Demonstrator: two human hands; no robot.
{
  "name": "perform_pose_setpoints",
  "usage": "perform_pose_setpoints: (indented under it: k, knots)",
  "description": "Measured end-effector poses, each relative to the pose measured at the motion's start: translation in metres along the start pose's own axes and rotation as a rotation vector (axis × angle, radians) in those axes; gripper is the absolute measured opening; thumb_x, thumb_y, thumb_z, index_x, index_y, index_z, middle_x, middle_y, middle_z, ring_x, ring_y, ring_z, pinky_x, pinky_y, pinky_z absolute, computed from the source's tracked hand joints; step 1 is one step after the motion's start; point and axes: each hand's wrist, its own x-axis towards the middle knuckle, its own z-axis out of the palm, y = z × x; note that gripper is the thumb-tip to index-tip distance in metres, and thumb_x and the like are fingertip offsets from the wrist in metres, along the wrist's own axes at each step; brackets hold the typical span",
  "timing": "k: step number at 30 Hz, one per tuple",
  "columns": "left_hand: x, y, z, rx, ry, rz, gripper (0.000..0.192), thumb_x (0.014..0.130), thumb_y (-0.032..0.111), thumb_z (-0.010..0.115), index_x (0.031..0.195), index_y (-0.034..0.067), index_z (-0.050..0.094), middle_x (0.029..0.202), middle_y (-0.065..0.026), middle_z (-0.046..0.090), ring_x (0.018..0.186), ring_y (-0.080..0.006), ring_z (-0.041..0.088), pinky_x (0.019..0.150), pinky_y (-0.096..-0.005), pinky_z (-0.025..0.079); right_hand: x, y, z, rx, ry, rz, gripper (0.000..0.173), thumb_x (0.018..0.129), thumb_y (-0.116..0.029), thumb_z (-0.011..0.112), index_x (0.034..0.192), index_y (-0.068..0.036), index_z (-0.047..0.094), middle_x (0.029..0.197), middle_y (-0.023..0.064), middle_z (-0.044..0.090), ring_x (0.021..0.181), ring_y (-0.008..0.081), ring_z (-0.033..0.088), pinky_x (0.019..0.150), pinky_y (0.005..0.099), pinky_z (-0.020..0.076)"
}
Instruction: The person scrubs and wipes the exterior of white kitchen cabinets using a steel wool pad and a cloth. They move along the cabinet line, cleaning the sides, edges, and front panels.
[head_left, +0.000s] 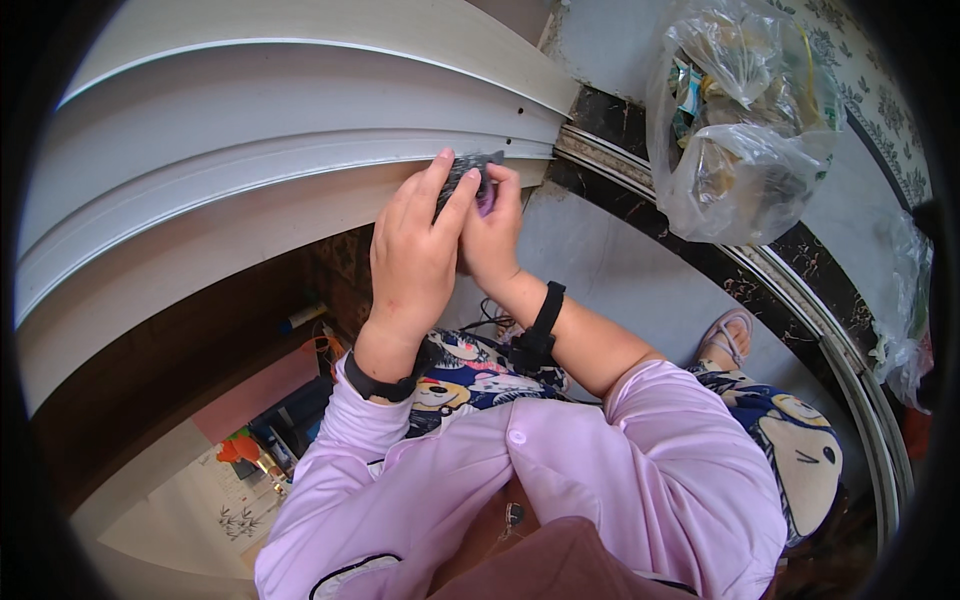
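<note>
My left hand (412, 255) and my right hand (495, 244) are close together beside the edge of a pale panelled door or cabinet front (300, 161). Between them they hold a small dark grey, pale-flecked item (466, 171) with a purple part at its right side; its exact kind cannot be told. Two fingers of the left hand lie spread across the grey surface, while the right hand curls around the purple side. Fingers hide much of the item. It overlaps the panel's edge in the view; contact is unclear.
A clear plastic bag of mixed packets (750, 172) lies at the upper right over a metal floor track (611, 154) in dark marbled stone. Another plastic bag (904, 300) is at the far right. At lower left are papers (217, 487) and a red-orange item (238, 448).
</note>
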Motion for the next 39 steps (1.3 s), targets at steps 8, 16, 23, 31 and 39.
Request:
perform_pose_setpoints:
  k: [8, 16, 23, 31, 39]
  knots:
    - [-0.004, -0.002, -0.009, -0.073, 0.152, 0.013, 0.049, 0.073, -0.003, 0.075, 0.120, 0.007, 0.067, 0.133, -0.0128, 0.060, 0.115, -0.0333, 0.060, 0.094, -0.0413, 0.048, 0.052, 0.125, -0.076, -0.388, 0.248, 0.562, 0.016, 0.088, -0.013, 0.071, 0.097, -0.003, 0.064, 0.087, 0.0099, 0.069, 0.078, 0.0199, 0.064, 0.071, 0.0370, 0.0529]
    - [-0.007, -0.005, -0.012, -0.066, 0.233, 0.017, 0.037, 0.072, -0.001, 0.076, 0.108, 0.005, 0.072, 0.124, -0.0124, 0.065, 0.108, -0.0313, 0.063, 0.088, -0.0400, 0.050, 0.077, 0.157, -0.081, -0.482, 0.341, 0.565, 0.020, 0.079, -0.017, 0.076, 0.086, -0.003, 0.064, 0.083, 0.0130, 0.069, 0.074, 0.0290, 0.065, 0.073, 0.0414, 0.0524]
    - [0.004, -0.007, -0.010, -0.057, 0.276, 0.045, 0.036, 0.071, -0.002, 0.076, 0.106, 0.005, 0.072, 0.119, -0.0109, 0.068, 0.102, -0.0302, 0.065, 0.084, -0.0389, 0.052, 0.052, 0.094, -0.052, -0.325, 0.205, 0.331, 0.023, 0.081, -0.017, 0.075, 0.091, 0.000, 0.062, 0.077, 0.0098, 0.064, 0.073, 0.0205, 0.059, 0.070, 0.0369, 0.0499]
    - [-0.003, -0.008, -0.017, -0.111, 0.401, 0.030, 0.034, 0.074, -0.011, 0.069, 0.107, -0.002, 0.070, 0.108, -0.0181, 0.070, 0.091, -0.0324, 0.069, 0.081, -0.0380, 0.055, 0.049, -0.094, 0.005, 0.111, -0.041, -0.359, 0.028, 0.074, -0.007, 0.078, 0.093, -0.001, 0.058, 0.082, 0.0114, 0.061, 0.072, 0.0229, 0.059, 0.068, 0.0323, 0.0492]
    - [-0.018, -0.015, -0.008, -0.170, 0.590, -0.053, 0.030, 0.077, -0.012, 0.064, 0.103, -0.001, 0.069, 0.098, -0.0164, 0.071, 0.086, -0.0309, 0.071, 0.075, -0.0354, 0.059, 0.169, -0.117, 0.038, -0.065, -0.220, -0.689, 0.027, 0.072, 0.004, 0.069, 0.098, -0.002, 0.065, 0.092, 0.0138, 0.063, 0.084, 0.0313, 0.063, 0.074, 0.0366, 0.0507]
